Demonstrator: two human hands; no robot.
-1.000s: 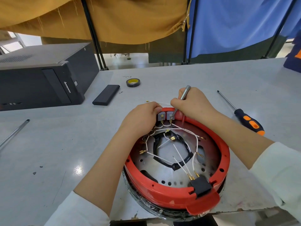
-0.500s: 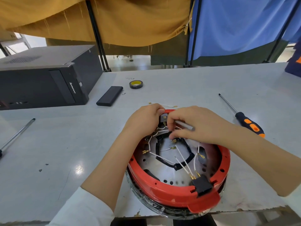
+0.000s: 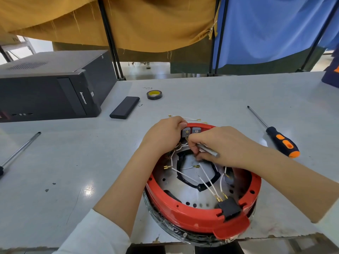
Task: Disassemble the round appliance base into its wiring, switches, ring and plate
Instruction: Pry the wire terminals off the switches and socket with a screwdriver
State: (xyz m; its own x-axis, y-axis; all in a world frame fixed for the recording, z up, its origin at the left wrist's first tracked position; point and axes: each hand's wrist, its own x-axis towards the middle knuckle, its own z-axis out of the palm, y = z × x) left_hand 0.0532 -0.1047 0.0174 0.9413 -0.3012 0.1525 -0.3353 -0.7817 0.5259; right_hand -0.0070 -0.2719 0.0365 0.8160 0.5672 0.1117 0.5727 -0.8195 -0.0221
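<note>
Two grey switches [image 3: 191, 131] sit inside red ring [image 3: 192, 219].

Grey worktable under hung cloths

A mustard cloth [image 3: 146, 22] and a blue cloth [image 3: 266, 30] hang on black poles [image 3: 110, 39] behind the scuffed grey table [image 3: 55, 171]; pale floor [image 3: 146, 70] shows beneath.

A grey table [image 3: 201, 92], scuffed and chipped along its near edge, carries everything; the round appliance base [image 3: 200, 220] sits at that near edge, slightly overhanging it. Far left lies a black computer case [image 3: 45, 92]; beside it a flat black block [image 3: 124, 107], a tiny screw [image 3: 140, 105] and a tape roll [image 3: 154, 94]. An orange-handled screwdriver [image 3: 280, 142] lies right; a metal rod [image 3: 20, 150] lies left.
</note>
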